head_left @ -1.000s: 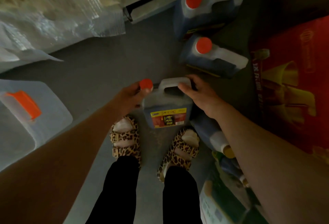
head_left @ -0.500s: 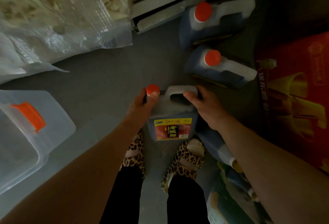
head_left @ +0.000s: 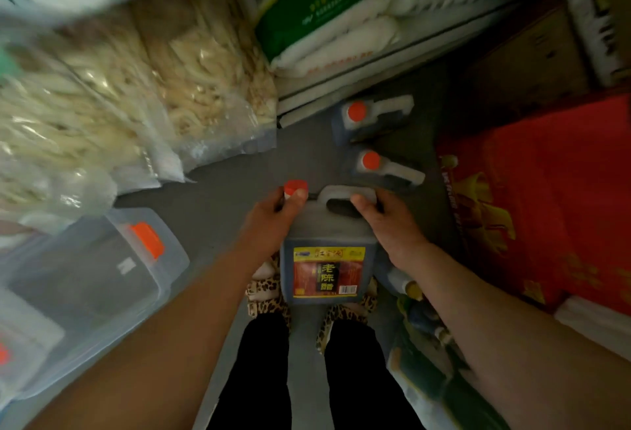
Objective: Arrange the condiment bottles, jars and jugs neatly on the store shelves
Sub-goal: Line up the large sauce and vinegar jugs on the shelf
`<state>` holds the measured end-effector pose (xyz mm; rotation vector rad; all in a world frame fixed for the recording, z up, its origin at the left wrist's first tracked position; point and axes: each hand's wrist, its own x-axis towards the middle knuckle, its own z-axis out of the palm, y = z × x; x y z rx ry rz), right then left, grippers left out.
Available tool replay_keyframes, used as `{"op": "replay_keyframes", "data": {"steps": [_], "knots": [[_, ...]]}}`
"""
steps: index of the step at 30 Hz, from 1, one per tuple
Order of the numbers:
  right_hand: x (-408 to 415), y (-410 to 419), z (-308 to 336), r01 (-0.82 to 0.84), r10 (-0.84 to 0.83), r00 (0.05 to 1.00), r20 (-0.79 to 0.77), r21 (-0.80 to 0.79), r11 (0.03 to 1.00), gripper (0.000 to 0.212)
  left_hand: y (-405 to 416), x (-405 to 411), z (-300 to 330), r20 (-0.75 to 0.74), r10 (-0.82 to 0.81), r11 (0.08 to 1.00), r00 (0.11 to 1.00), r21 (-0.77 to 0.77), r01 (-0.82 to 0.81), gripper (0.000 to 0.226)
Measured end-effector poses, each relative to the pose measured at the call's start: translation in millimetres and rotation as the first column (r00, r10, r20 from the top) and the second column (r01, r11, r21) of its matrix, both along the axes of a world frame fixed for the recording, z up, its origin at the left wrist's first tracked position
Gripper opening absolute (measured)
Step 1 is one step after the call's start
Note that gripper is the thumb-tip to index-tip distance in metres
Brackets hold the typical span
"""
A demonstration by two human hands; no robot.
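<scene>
Holding the vinegar jug [head_left: 327, 259] in front of me with both hands, I have it upright above my feet, its yellow-and-red label facing me. My right hand [head_left: 389, 224] is curled over the moulded handle [head_left: 345, 195] at the top, thumb on the near side and the fingers wrapped round the far side. My left hand [head_left: 269, 221] grips the neck just under the red cap [head_left: 295, 187], thumb tip pressed against the cap's near edge; the other fingers go round behind the neck, so I cannot tell how they lie.

Two more dark jugs with red caps stand on the grey floor [head_left: 232, 190] beyond the one I hold: the nearer jug [head_left: 382, 170] just past my right hand, and the farther jug [head_left: 372, 119] close to the foot of a shelf unit [head_left: 341, 88]. That low shelf carries white sacks and a green-printed bag [head_left: 307, 9].

To my left lie clear bags of pale dried strips [head_left: 136, 88], and nearer me a clear storage box [head_left: 85, 276] with an orange latch. On my right is a red carton [head_left: 546, 207] with gold print. Low on the right, beside my right forearm, there seem to be more bottles [head_left: 413, 293], though that corner is too dim to sort out. My leopard-print sandals [head_left: 269, 300] show under the jug.
</scene>
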<state>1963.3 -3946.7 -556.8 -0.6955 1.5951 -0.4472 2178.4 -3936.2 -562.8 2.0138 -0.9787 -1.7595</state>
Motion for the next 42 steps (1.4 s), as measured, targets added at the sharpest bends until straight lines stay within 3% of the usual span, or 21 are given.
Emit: {"op": "replay_keyframes", "data": {"steps": [4, 8, 11, 16, 25, 27, 30, 33, 36, 42], "knots": [[-1, -14, 91, 0.048, -0.05, 0.999, -0.016, -0.078, 0.996, 0.02, -24, 0, 90, 0.104, -0.089, 0.992, 0.991, -0.08, 0.097, 0.079], [-4, -27, 196, 0.127, -0.132, 0.991, -0.004, -0.224, 0.966, 0.014, -53, -3, 196, 0.077, -0.13, 0.968, 0.988, -0.207, 0.144, 0.062], [-5, -33, 285, 0.18, -0.18, 0.983, 0.032, -0.347, 0.921, 0.012, -75, -4, 283, 0.044, -0.161, 0.932, 0.986, -0.324, 0.166, 0.073], [-4, -56, 432, 0.281, -0.272, 0.957, 0.097, -0.538, 0.795, 0.009, -118, -10, 437, 0.122, -0.215, 0.816, 0.969, -0.522, 0.247, 0.038], [-17, -106, 659, 0.291, -0.247, 0.95, 0.19, -0.826, 0.484, 0.017, -166, -27, 672, 0.098, -0.193, 0.521, 0.976, -0.833, 0.187, 0.047], [-24, -116, 697, 0.287, -0.212, 0.954, 0.213, -0.856, 0.43, 0.027, -170, -29, 710, 0.137, -0.153, 0.459, 0.979, -0.867, 0.193, 0.056], [-34, -135, 749, 0.269, -0.167, 0.961, 0.223, -0.894, 0.357, 0.045, -178, -35, 759, 0.089, -0.126, 0.369, 0.988, -0.92, 0.13, 0.03], [-44, -156, 788, 0.261, -0.102, 0.965, 0.241, -0.911, 0.319, 0.03, -190, -44, 799, 0.069, -0.109, 0.296, 0.992, -0.95, 0.098, 0.031], [-51, -185, 814, 0.25, -0.016, 0.966, 0.256, -0.927, 0.281, 0.014, -206, -50, 826, 0.079, -0.057, 0.291, 0.995, -0.952, 0.092, 0.039], [-40, -257, 827, 0.242, 0.092, 0.957, 0.276, -0.931, 0.275, 0.01, -248, -43, 847, 0.157, 0.145, 0.309, 0.977, -0.945, 0.106, 0.054]]}}
